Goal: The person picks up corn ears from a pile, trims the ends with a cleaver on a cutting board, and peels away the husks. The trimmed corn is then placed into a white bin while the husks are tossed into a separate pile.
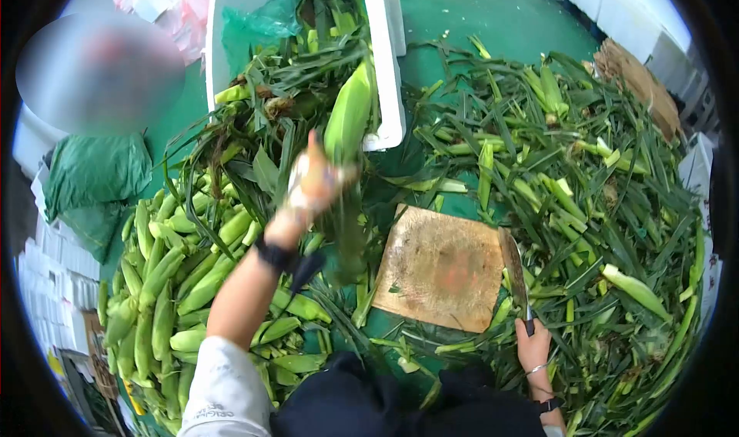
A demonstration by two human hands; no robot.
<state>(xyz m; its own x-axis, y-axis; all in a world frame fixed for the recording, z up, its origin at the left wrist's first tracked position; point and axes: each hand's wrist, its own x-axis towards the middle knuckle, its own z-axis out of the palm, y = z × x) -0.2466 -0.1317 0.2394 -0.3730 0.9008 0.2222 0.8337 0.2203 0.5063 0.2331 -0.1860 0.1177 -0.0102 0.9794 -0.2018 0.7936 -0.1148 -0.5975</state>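
Observation:
My left hand (317,177), smeared by motion, is closed around the lower end of a green ear of corn (349,115) still in its husk. The ear points up and away from me, in front of the white foam box (392,91) full of leafy corn. Long leaves trail below this hand. At the lower right, my right hand (533,343) grips the dark handle of a long-bladed knife (514,271). Its blade points away from me along the right edge of a worn wooden chopping board (431,241), which has a few leaf scraps on it.
Trimmed ears of corn (158,283) are heaped at my left. A wide pile of cut leaves and stalks (570,198) covers the right side. A green sack (100,171) and stacked white foam boxes (58,283) stand at far left; a brown board (637,87) leans at upper right.

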